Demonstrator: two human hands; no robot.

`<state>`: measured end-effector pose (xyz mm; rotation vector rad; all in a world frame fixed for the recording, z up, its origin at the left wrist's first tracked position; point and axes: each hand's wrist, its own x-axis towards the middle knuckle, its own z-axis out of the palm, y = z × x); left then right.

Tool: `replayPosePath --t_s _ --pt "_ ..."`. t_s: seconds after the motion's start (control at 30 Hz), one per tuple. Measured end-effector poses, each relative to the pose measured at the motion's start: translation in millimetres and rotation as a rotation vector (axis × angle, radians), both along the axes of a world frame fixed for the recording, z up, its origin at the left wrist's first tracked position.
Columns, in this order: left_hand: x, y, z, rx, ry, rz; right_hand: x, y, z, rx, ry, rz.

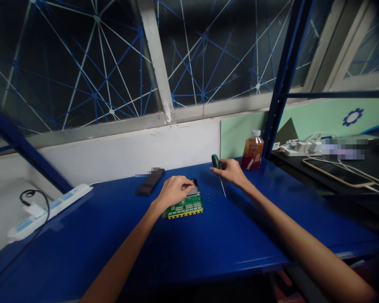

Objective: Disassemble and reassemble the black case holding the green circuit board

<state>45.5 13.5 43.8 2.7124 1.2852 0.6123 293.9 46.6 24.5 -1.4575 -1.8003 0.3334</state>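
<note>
A green circuit board (185, 205) with a yellow connector row along its near edge lies on the blue table. At its far end is a grey and black part (194, 190), partly hidden by my left hand (176, 188). The fingers of that hand are curled together over this part; what is between the fingertips is too small to make out. My right hand (232, 171) grips a screwdriver (215, 161) by its green handle, the thin shaft slanting down to the right of the board. Several tiny specks, perhaps screws (209, 197), lie between the board and the shaft.
A dark phone (150, 182) lies left of the board. A bottle of reddish-brown drink (253, 150) stands at the back right. A white power strip (52, 211) with a black cable is at the left. Blue frame posts (282, 84) rise at the sides; another phone (337, 172) lies far right.
</note>
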Motion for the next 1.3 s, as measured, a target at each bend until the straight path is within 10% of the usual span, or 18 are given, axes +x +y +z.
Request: replayPosePath --t_s 0.43,0.8,1.3 --pt "-101 -49 -30.0 -0.014 -0.164 -0.005 -30 5 -49.4 -0.151 -0.534 -0.061" --pt "-82 -40 -31.6 0.103 0.058 0.006 -33 -10 -23.9 0.087 -0.679 -0.097" --pt "-93 -51 -39.9 0.119 -0.010 0.127 -53 -46 -13.1 0.049 -0.477 0.417"
